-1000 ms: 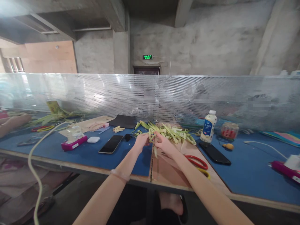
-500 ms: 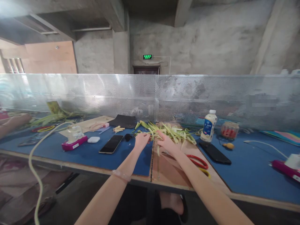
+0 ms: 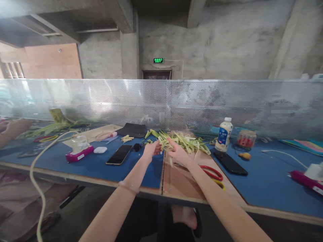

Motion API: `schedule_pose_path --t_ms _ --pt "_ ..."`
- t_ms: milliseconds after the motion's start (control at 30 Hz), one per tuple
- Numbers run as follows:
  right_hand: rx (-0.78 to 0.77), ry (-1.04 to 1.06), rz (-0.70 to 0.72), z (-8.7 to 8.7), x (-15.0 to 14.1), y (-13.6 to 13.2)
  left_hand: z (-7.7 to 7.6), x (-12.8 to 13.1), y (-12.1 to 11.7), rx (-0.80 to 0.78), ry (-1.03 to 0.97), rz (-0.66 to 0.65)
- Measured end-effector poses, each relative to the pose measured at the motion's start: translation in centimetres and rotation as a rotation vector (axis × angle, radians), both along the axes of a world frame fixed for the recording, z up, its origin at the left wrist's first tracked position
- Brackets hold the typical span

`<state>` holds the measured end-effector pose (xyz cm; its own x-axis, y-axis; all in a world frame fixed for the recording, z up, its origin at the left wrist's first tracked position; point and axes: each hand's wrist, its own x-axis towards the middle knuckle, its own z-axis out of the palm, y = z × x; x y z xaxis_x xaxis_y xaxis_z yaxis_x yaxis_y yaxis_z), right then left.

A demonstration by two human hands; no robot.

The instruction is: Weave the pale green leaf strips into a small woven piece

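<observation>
A loose heap of pale green leaf strips (image 3: pixel 194 144), like husk or stripped stalk, lies in front of both hands. My right hand (image 3: pixel 178 153) is closed at the heap's near left edge, with a strip hanging below its fingers. Close beside it, my left hand (image 3: pixel 151 151) has its fingers curled by the ends of the strips; what lies in them is too small to make out. Under my right forearm are scissors (image 3: pixel 213 173) with red and yellow handles, their blades partly hidden. They rest on a brown board (image 3: pixel 179 185).
Left are a phone (image 3: pixel 119 154), white earphone case (image 3: pixel 100 150) and magenta power strip (image 3: pixel 80 154) with a cable. Right are a bottle (image 3: pixel 224 134), black phone (image 3: pixel 230 163), jar (image 3: pixel 246 139) and second power strip (image 3: pixel 306 181). A perforated metal screen (image 3: pixel 121 101) stands behind. Another person's hands (image 3: pixel 19 127) are far left.
My left hand's fingers have loosened and turned slightly, lying a little lower and nearer me. My right hand stays almost in place. The other person's hands have shifted slightly.
</observation>
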<state>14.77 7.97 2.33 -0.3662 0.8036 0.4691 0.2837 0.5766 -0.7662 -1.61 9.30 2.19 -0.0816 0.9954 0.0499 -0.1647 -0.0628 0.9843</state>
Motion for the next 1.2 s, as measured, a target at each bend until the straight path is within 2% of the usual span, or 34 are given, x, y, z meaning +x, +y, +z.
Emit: schedule_pose_path --t_ms 267,500,767,967,1100,1200 --pt "0.020 -0.126 0.016 1.2 -0.3 -1.7 -0.1 0.1 0.3 -0.119 -0.043 0.039" --pt "-0.002 -0.084 0.006 1.2 -0.2 -1.6 -0.1 0.1 0.6 -0.004 0.013 0.091" --pt "-0.043 0.083 0.010 0.2 0.0 0.4 -0.9 -0.2 1.5 0.190 0.248 0.177" --pt "-0.035 0.046 -0.078 0.0 0.3 0.9 -0.4 -0.2 0.5 0.383 0.646 0.298" --pt "-0.002 0.038 -0.110 0.3 0.3 0.8 -0.1 -0.1 0.2 0.398 0.703 0.338" --pt "-0.036 -0.009 -0.144 0.7 0.3 0.2 -0.1 -0.2 0.2 0.390 0.710 0.350"
